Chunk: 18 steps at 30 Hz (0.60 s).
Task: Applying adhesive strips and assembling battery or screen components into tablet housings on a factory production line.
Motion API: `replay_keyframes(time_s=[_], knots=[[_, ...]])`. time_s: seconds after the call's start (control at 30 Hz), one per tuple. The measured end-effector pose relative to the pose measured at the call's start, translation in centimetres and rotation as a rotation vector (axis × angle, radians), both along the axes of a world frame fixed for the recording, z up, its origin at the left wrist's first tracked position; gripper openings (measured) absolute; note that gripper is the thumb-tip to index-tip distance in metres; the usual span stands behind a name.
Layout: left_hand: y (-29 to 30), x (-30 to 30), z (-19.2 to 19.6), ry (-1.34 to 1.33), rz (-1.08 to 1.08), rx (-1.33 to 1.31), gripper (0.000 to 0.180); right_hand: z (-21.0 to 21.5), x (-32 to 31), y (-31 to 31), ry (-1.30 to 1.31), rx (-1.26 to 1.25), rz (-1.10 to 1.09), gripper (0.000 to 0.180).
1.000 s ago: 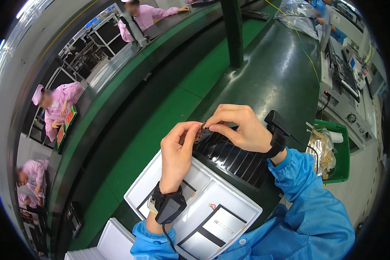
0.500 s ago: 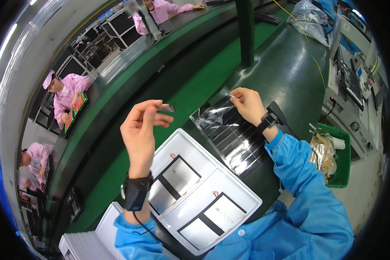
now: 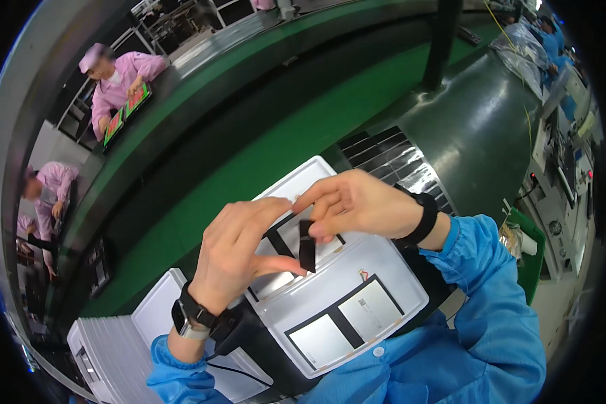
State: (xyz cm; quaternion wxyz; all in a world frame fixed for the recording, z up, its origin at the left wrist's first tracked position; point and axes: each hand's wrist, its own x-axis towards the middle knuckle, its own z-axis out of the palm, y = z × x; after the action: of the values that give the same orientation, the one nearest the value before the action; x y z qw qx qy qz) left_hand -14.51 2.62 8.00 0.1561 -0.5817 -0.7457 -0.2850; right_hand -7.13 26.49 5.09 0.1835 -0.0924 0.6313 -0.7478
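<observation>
The left hand (image 3: 232, 246) and right hand (image 3: 357, 205) had been brought together over the white tray (image 3: 316, 296). Above its far half, a black strip (image 3: 308, 254) was pinched by the right; the left was held half open, thumb beside the strip.

White tray (image 3: 316, 296): far compartment obstructed overhead by left hand (image 3: 232, 246) and right hand (image 3: 360, 205); near compartment accessible from above. Free passage over tabletop (image 3: 478, 151) right of strip sheet (image 3: 389, 159), up to dark post (image 3: 442, 47). Stacked trays (image 3: 108, 350) block near-left.
</observation>
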Motion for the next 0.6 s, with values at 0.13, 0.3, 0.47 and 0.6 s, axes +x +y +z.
replay_keyframes(time_s=[0.13,0.3,0.47,0.6], knots=[[-2.3,0.9,-2.9,-0.088,0.139,-0.163,0.047,-1.5,-0.3,-0.6,0.031,0.126,-0.213,0.039],[-3.0,1.0,-5.6,-0.177,0.183,-0.052,0.025,-2.1,-0.1,-2.2,0.067,0.247,-0.357,0.037],[-2.0,1.9,-5.1,-0.747,0.139,-0.034,0.022,-2.1,1.2,-4.3,0.229,0.223,-0.573,0.034],[-2.2,3.9,-6.4,-0.637,0.322,0.16,0.014,-2.1,0.9,-5.6,0.15,-0.016,-0.432,0.028]])
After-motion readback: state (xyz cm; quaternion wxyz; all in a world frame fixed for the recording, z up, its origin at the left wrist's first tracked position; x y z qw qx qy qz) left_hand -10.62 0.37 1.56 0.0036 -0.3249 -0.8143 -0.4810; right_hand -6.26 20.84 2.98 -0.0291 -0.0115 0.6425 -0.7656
